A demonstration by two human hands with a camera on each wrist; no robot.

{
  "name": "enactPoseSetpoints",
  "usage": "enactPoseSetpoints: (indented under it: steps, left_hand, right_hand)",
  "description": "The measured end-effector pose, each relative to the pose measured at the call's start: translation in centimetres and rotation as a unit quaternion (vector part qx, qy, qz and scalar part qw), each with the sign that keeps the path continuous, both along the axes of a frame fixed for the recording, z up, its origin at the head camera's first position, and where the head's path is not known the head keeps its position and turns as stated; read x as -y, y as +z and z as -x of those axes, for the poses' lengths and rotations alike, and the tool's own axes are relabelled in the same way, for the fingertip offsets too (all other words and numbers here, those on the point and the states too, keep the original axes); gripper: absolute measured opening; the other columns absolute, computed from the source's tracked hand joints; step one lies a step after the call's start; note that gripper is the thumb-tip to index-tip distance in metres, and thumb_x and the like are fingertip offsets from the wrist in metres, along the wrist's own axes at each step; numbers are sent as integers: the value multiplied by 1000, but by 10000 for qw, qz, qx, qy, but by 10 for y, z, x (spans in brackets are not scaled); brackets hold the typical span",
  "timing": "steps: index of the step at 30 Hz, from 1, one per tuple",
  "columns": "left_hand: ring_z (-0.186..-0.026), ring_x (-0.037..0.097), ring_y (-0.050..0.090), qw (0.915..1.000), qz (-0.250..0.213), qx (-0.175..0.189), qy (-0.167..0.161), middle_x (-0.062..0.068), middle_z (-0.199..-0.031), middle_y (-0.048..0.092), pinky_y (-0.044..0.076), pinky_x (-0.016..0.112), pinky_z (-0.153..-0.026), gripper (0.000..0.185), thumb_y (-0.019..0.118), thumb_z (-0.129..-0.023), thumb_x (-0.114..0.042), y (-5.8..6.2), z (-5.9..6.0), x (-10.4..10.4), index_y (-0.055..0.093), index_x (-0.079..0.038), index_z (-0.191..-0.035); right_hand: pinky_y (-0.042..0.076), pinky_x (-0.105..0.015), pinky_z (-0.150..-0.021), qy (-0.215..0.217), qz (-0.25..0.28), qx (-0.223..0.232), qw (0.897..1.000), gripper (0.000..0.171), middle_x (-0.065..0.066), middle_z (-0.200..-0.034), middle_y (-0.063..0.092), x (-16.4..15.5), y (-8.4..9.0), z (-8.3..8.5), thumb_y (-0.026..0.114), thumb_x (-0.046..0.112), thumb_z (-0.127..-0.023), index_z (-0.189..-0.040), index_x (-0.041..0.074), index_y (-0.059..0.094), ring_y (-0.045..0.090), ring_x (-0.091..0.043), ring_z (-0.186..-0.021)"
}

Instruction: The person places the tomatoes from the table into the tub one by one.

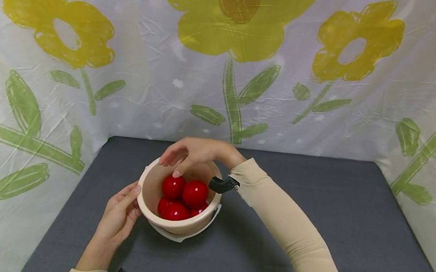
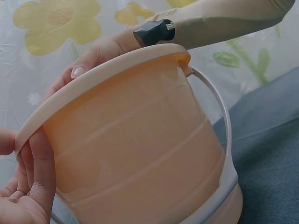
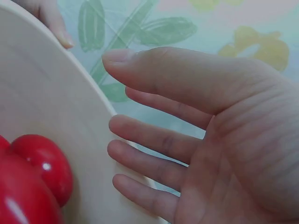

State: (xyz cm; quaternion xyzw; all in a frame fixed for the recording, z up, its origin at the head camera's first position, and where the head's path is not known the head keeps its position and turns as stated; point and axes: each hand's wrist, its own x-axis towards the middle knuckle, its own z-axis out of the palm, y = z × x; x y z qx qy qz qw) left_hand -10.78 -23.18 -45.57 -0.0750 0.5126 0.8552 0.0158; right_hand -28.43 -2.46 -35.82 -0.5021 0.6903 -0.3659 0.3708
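A pale peach plastic bucket (image 1: 179, 227) stands on the dark table, its mouth tilted a little toward the head camera. Several shiny red balls (image 1: 195, 193) lie inside it. My left hand (image 1: 119, 215) grips the bucket's rim at the left, thumb on the rim and fingers against the outer wall, as the left wrist view shows too. Over the far side of the mouth hovers my right hand (image 1: 198, 151), above the balls. In the right wrist view its fingers (image 3: 154, 140) are spread and loosely bent, holding nothing.
The bucket's white handle (image 1: 180, 238) hangs down along its near side. A dark grey cloth (image 1: 338, 212) covers the table. Behind and at both sides hangs a white curtain (image 1: 153, 83) printed with yellow flowers. Each wrist wears a black camera mount (image 1: 224, 184).
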Motion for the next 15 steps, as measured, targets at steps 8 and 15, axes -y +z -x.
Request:
enactPoseSetpoints:
  steps: [8,15]
  left_hand:
    - [-86,3,65,9999,56,76,61,-4,-109,70,59,16,-71,16,50,-104,-19,-1,-1,-1,59,-17,-117]
    - [-83,2,64,9932,1111,245,264,-10,-102,69,57,17,-67,18,55,-102,-20,5,0,2,57,-15,-120]
  right_hand:
    - [46,-41,-112,12,51,18,10000,50,-21,-138,59,-2,-6,-1,72,10,-87,-134,0,56,54,-36,-131]
    - [42,-46,-115,-427,344,-273,9981,49,-17,-140,58,-17,-2,-7,69,16,-91,-136,3,55,51,-34,-134]
